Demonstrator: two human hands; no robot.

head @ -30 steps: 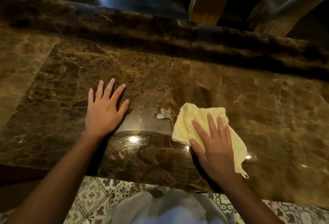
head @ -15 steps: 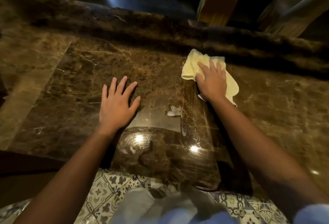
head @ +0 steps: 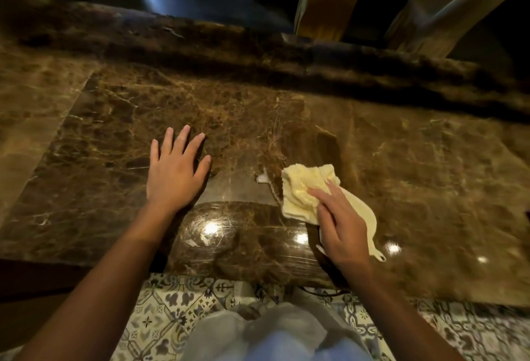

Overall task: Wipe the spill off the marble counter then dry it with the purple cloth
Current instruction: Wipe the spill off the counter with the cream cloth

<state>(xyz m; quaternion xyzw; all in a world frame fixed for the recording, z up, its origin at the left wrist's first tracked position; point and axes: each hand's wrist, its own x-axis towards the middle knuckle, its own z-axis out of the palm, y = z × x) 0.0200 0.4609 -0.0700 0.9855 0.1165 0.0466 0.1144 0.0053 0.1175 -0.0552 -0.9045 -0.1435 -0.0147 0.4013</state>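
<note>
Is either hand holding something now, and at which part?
Nothing is gripped. The right hand presses the yellow cloth onto the counter, fingers on its near part. The left hand lies flat on the counter.

left grip (head: 175, 177) flat, palm down, fingers spread, right grip (head: 339, 225) palm down, fingers apparently straight and pressing, slightly blurred, left forearm (head: 114, 260) and right forearm (head: 381, 303) bare, reaching forward

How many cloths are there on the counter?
1. A yellow cloth lies on the marble counter under the right hand. The purple one does not show; it may be out of view.
</note>
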